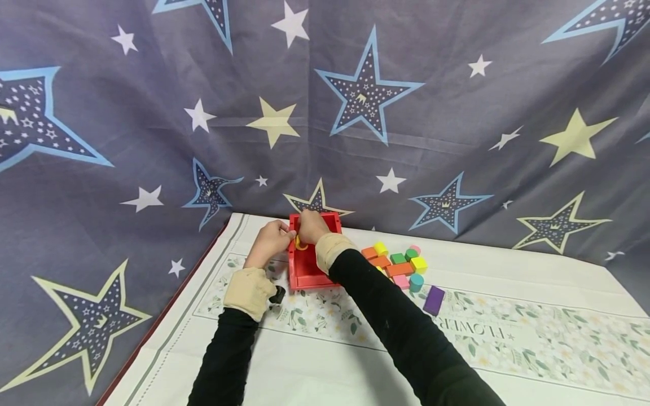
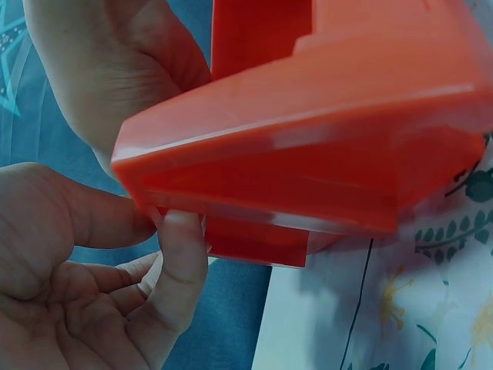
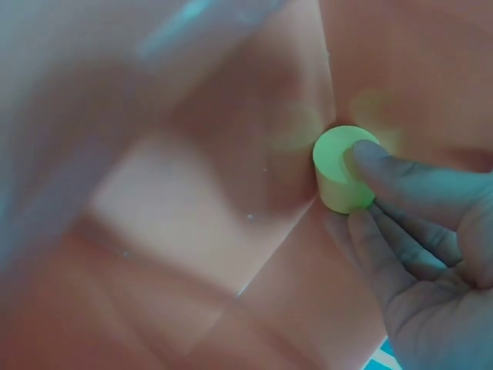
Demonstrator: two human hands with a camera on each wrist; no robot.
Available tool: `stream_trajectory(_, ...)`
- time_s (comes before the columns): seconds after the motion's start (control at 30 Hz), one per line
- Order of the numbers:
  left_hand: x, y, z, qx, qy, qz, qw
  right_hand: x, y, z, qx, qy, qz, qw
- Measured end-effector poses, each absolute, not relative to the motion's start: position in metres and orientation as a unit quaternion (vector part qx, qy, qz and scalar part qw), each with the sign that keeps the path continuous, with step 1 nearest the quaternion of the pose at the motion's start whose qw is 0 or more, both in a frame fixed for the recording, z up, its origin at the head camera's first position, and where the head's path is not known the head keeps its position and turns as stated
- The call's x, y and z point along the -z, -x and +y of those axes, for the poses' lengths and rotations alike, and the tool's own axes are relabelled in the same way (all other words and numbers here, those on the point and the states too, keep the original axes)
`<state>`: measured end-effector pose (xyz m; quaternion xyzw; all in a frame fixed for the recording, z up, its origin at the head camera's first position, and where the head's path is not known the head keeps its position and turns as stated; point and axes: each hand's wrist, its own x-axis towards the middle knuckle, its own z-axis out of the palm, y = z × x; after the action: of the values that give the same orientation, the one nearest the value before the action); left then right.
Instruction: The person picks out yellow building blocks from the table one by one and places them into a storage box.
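Observation:
The red box (image 1: 308, 276) stands on the tablecloth with its open side up. My left hand (image 1: 271, 242) pinches a corner of its rim between thumb and finger, as the left wrist view shows near the box wall (image 2: 269, 162). My right hand (image 1: 312, 226) reaches down inside the box. In the right wrist view its thumb and fingers grip a small yellow cylinder block (image 3: 335, 173) close to an inner corner. From the head view a yellow patch (image 1: 301, 245) shows beside the left wall, below the right hand.
Right of the box lies a group of coloured blocks, among them an orange block (image 1: 400, 269), a yellow block (image 1: 418, 264) and a teal cylinder (image 1: 416, 282). A purple block (image 1: 434, 300) lies apart, nearer me. A star-patterned curtain (image 1: 345, 158) hangs behind the table.

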<state>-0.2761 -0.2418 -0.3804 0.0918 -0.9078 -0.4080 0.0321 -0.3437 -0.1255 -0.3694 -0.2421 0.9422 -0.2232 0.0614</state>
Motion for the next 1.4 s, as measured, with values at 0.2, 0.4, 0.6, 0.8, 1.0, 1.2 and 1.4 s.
stream_trajectory(0.2,0.381,0.275,-0.24,0.405,-0.089,-0.909,0.029,0.369,0.347,-0.125,0.214,0.246,0.943,0.069)
stream_trajectory(0.4,0.383,0.279,-0.244,0.389,-0.08,-0.917,0.037,0.353,0.342,-0.124,0.19,0.251,0.947,0.069)
stream_trajectory(0.6,0.381,0.279,-0.243,0.395,-0.078,-0.915,0.028,0.33,0.342,-0.116,0.141,0.265,0.951,0.075)
stream_trajectory(0.8,0.38,0.278,-0.243,0.402,-0.081,-0.912,0.017,0.299,0.34,-0.098,0.144,0.275,0.948,0.075)
stream_trajectory(1.0,0.379,0.28,-0.243,0.428,-0.095,-0.899,0.007,0.271,0.343,-0.075,0.127,0.297,0.945,0.048)
stream_trajectory(1.2,0.378,0.28,-0.243,0.42,-0.101,-0.902,-0.005,0.256,0.345,-0.044,0.101,0.31,0.945,0.025)
stream_trajectory(1.4,0.379,0.28,-0.242,0.414,-0.1,-0.905,-0.014,0.253,0.34,-0.011,0.045,0.319,0.946,0.033)
